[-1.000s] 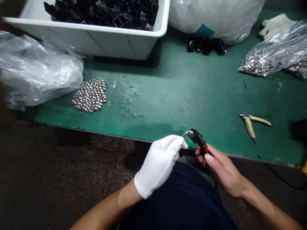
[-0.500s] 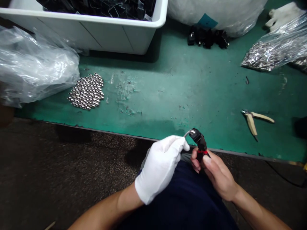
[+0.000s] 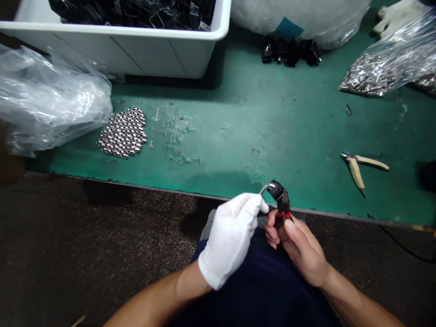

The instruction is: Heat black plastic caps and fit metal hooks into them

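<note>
My left hand, in a white glove, is closed on a thin bent metal rod. The rod's far end meets a small black plastic part with a silvery metal piece on it. My bare right hand is wrapped round the red-and-black handles of a pair of pliers. The pliers' dark jaws touch the black part from the right; how firmly they grip it I cannot tell. Both hands are at the table's front edge, above my lap.
Small metal sleeves stand grouped at left beside a clear plastic bag. A white bin holds black parts. Several black pieces lie at the back. Cream-handled cutters and a bag of metal pieces are on the right.
The pliers in my right hand have turned more upright, and their handles are a little further apart. My right hand has shifted slightly left. My left hand keeps its hold on the rod.
</note>
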`<state>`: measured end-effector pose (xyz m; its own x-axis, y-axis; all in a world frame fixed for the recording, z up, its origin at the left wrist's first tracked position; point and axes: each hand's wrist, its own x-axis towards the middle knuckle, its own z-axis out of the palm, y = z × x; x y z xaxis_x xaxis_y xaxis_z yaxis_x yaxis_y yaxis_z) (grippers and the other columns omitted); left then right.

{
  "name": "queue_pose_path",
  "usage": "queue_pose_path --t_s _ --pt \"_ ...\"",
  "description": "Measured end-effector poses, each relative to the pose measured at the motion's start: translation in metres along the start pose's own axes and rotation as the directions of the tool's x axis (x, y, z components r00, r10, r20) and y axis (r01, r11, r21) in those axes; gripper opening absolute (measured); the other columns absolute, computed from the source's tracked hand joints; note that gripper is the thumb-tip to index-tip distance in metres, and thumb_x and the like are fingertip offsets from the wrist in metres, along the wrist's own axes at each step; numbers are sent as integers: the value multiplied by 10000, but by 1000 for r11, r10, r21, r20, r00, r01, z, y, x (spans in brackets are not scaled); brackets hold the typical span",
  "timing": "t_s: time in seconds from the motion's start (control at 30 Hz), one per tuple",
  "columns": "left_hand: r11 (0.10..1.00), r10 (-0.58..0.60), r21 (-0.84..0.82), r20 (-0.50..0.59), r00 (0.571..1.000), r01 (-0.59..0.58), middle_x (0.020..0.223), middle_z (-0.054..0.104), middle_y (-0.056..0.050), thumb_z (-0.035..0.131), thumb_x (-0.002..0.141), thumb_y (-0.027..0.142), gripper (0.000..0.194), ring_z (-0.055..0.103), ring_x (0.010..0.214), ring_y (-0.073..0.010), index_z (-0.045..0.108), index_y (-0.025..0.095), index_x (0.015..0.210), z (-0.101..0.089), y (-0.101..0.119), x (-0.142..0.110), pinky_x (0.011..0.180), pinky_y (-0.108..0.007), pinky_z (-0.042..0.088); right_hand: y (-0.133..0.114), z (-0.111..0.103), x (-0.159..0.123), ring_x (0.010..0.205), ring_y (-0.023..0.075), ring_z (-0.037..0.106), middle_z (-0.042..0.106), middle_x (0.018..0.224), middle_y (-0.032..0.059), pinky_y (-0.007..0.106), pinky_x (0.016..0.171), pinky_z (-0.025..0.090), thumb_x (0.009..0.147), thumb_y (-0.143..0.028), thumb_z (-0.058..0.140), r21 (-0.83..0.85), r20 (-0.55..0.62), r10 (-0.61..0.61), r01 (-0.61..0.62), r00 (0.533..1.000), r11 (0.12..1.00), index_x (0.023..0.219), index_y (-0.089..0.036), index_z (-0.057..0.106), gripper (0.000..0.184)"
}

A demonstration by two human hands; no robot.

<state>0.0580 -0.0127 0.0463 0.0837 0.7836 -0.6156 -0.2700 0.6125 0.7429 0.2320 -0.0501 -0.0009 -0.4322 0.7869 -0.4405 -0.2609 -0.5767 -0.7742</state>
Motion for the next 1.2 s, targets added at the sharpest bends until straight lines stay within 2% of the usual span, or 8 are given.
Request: queue_pose_path --t_s 0.3,0.5,0.63,0.83,1.0,1.2 --pt "1000 27 6 -29 999 -27 565 374 61 563 945 424 285 270 473 -60 629 170 834 3 -11 0 422 -192 235 5 10 0 738 162 412 461 825 32 307 655 399 1064 -408 381 123 -21 3 0 1000 992 1091 -176 580 308" --pt "992 48 -117 -64 997 -55 578 420 74 539 970 423 290 372 430 -33 564 183 808 15 -16 -1 402 -136 285 10 21 3 726 157 444 483 833 31 306 652 414 1086 -399 298 126 -61 -29 37 998 991 1064 -192 568 341" --pt "989 90 -112 -45 995 -94 571 404 76 533 981 406 283 344 446 -31 582 177 823 13 -17 0 416 -133 276 6 19 5 740 166 452 495 849 36 317 670 420 1081 -404 344 33 -66 -55 57 996 998 1082 -192 560 303" --pt "996 60 -59 -12 998 -61 553 339 80 527 984 434 300 262 489 -50 587 174 847 1 -17 2 458 -167 247 0 7 5 743 172 456 487 839 28 327 670 427 1080 -439 339 -156 -38 -63 56 997 986 1112 -189 549 328" --pt "979 81 182 47 996 -89 573 353 71 530 982 413 280 292 510 -70 623 179 860 -13 -5 4 479 -197 271 -9 -8 5 739 159 461 508 838 10 302 674 411 1073 -444 404 -366 -13 -46 38 999 930 1088 -205 559 285" --pt "906 95 401 117 989 -135 646 462 57 500 1000 373 263 386 581 -87 617 190 851 -20 9 6 559 -209 351 -29 -20 6 737 135 452 522 816 -22 277 706 360 1044 -351 530 -605 -19 -41 21 999 796 983 -204 576 166"
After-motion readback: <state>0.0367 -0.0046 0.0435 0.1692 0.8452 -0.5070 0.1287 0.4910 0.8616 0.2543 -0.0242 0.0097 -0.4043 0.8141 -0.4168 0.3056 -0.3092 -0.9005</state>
